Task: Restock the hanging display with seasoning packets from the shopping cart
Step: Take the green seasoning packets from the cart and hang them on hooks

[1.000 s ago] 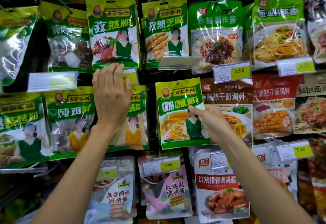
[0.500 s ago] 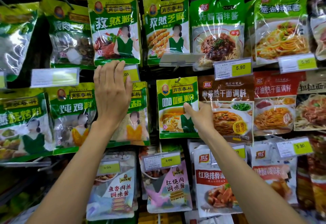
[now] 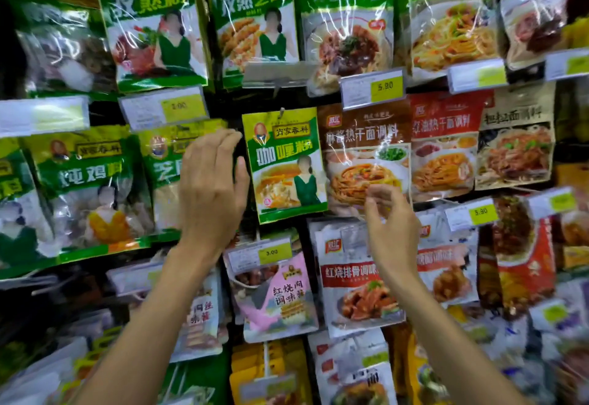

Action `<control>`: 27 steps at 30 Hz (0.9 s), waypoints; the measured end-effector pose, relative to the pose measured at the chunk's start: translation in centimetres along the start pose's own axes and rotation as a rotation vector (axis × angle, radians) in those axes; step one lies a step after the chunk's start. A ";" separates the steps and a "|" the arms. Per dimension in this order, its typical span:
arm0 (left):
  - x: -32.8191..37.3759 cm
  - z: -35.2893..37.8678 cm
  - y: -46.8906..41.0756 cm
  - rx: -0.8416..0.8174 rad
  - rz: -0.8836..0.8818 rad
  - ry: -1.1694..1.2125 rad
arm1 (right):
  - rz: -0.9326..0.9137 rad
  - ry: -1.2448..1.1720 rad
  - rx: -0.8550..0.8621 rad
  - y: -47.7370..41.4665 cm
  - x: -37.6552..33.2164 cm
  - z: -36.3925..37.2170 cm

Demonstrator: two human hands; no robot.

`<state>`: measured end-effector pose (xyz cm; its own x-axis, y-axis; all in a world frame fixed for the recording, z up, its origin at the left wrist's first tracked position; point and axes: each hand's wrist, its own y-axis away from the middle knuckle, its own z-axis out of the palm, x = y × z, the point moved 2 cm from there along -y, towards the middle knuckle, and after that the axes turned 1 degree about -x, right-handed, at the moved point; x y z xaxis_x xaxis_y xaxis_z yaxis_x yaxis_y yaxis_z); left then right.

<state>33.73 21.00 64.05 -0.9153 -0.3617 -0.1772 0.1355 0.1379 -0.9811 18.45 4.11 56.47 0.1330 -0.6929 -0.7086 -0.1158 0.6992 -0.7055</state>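
Note:
A green and yellow curry seasoning packet (image 3: pixel 285 162) hangs on its display hook in the middle of the wall of packets. My left hand (image 3: pixel 212 188) hovers just left of it, fingers loosely curved, in front of a green sesame packet (image 3: pixel 161 162); it holds nothing. My right hand (image 3: pixel 390 223) is below and right of the curry packet, fingers relaxed and empty, in front of a brown noodle-sauce packet (image 3: pixel 366 152). Neither hand touches the curry packet. The shopping cart is out of view.
Rows of hanging packets fill the whole view: green ones (image 3: pixel 149 22) above and left, red and brown noodle sauces (image 3: pixel 443 143) at right, white sauce pouches (image 3: pixel 357 277) below. Price tags (image 3: pixel 371 89) jut out on hook ends between the rows.
My right hand let go of the curry packet and dropped down to the right; the packet now hangs free. My left hand moved right and down from the price tag toward the packet.

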 end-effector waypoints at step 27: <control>43.4 11.5 49.3 -1.924 -0.283 1.048 | 1.418 0.827 0.464 47.4 26.9 -32.1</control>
<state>5.06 1.53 7.15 -0.7429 -0.1406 0.6545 0.1745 0.9032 0.3921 -15.10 12.99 3.52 -0.3397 0.6764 -0.6535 0.6109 0.6870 0.3936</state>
